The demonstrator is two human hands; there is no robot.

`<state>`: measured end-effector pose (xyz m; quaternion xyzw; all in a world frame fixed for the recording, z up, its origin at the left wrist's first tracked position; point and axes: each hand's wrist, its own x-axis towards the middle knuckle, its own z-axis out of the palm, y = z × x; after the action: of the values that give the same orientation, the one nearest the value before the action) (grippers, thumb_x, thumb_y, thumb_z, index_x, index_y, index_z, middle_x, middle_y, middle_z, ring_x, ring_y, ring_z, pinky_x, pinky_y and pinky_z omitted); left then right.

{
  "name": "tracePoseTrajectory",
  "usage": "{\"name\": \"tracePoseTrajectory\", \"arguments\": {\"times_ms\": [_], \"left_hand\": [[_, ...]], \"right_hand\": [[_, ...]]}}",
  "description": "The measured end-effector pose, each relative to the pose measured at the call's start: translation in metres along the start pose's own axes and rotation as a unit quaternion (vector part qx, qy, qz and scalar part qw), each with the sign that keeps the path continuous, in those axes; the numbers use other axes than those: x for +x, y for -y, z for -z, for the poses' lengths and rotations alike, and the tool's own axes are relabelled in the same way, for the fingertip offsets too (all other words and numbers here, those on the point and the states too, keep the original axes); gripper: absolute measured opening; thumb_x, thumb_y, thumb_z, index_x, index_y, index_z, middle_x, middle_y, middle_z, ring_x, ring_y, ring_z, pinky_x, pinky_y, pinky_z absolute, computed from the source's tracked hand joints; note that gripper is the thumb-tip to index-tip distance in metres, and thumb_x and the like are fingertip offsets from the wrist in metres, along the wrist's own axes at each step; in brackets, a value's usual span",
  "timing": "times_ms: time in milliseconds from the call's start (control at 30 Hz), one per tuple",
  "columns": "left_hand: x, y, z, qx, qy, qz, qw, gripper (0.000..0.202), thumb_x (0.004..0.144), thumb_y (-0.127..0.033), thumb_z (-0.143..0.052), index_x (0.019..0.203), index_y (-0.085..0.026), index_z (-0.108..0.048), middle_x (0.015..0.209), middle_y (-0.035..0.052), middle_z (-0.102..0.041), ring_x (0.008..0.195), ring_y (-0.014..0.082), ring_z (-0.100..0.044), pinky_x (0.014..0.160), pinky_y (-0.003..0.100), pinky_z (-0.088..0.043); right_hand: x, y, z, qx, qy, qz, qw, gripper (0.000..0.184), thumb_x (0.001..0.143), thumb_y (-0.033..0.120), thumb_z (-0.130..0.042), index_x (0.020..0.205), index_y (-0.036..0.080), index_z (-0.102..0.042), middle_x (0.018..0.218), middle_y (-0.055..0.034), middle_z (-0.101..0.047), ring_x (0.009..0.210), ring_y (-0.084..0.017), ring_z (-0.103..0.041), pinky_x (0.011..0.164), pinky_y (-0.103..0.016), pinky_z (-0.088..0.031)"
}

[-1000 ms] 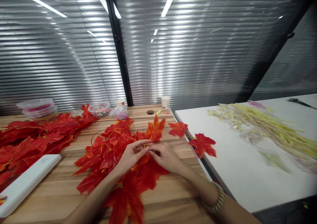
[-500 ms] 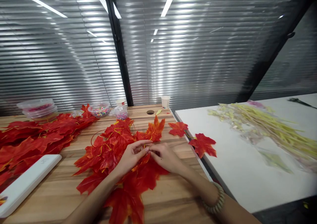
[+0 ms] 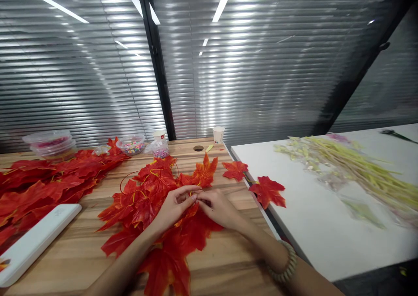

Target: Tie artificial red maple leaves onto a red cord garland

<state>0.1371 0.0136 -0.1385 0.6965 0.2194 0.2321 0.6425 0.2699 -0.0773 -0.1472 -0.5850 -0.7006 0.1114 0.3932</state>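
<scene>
A heap of red and orange artificial maple leaves [image 3: 146, 195] on a thin wire vine lies on the wooden table [image 3: 215, 265] in front of me. My left hand [image 3: 174, 204] and my right hand [image 3: 217, 206] meet over the heap, fingertips pinched together on a yellow leaf stem [image 3: 192, 192]. One orange leaf [image 3: 205, 170] stands up just behind my fingers. My right wrist wears a beaded bracelet [image 3: 287, 265].
More red leaves [image 3: 42, 182] cover the left of the table beside a white flat box [image 3: 32, 239]. Plastic tubs of beads [image 3: 132, 144] and paper cups [image 3: 218, 134] stand at the back. Two loose leaves [image 3: 266, 190] lie near the seam with a white table [image 3: 313, 226] bearing yellow-green stems [image 3: 352, 169].
</scene>
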Motion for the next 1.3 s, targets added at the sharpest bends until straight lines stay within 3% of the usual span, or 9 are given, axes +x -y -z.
{"name": "tracePoseTrajectory", "arguments": {"times_ms": [1300], "left_hand": [[-0.0021, -0.0036, -0.0050, 0.032, -0.019, -0.021, 0.999, 0.025, 0.070, -0.029, -0.063, 0.090, -0.015, -0.067, 0.090, 0.0070, -0.068, 0.087, 0.0195, -0.061, 0.081, 0.028, -0.045]], "right_hand": [[-0.0012, -0.0013, -0.0010, -0.008, 0.034, -0.010, 0.999, 0.019, 0.077, 0.007, -0.044, 0.071, 0.015, -0.060, 0.068, -0.0022, -0.064, 0.056, -0.012, -0.053, 0.054, -0.020, -0.033]]}}
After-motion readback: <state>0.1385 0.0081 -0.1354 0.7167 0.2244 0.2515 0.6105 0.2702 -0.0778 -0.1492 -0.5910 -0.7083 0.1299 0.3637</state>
